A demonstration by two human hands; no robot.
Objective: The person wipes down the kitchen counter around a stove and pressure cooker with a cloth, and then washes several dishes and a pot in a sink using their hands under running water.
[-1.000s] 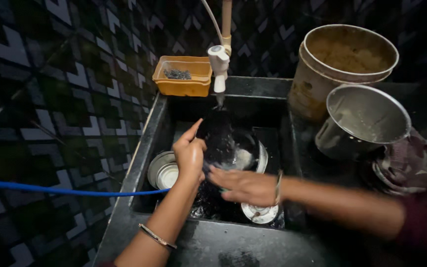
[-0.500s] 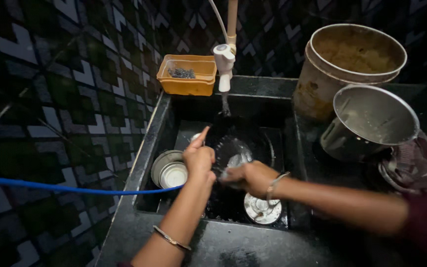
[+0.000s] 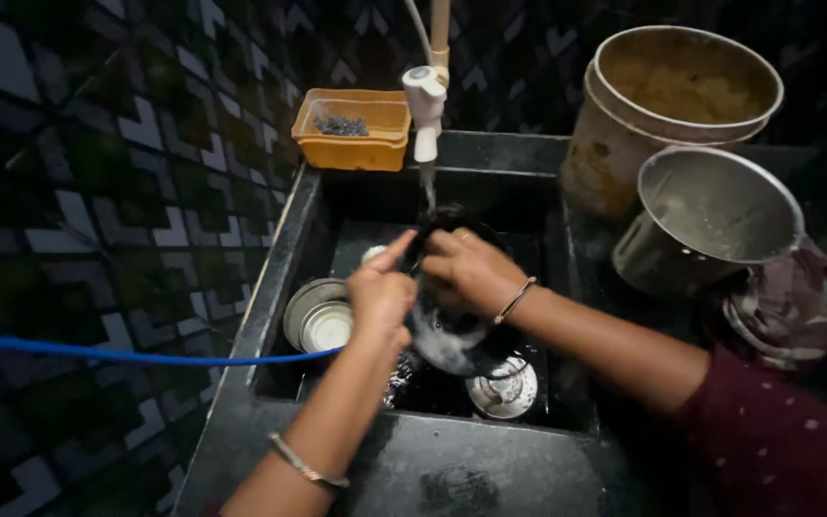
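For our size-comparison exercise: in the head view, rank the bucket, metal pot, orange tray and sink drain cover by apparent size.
1. Bucket
2. Metal pot, though tilted and nearer the camera, so close to the bucket
3. Orange tray
4. Sink drain cover

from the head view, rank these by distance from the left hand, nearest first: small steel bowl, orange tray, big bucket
1. Small steel bowl: in the sink, just left of the left hand.
2. Orange tray: on the sink's back ledge, up and left.
3. Big bucket: far right, behind the steel pot.
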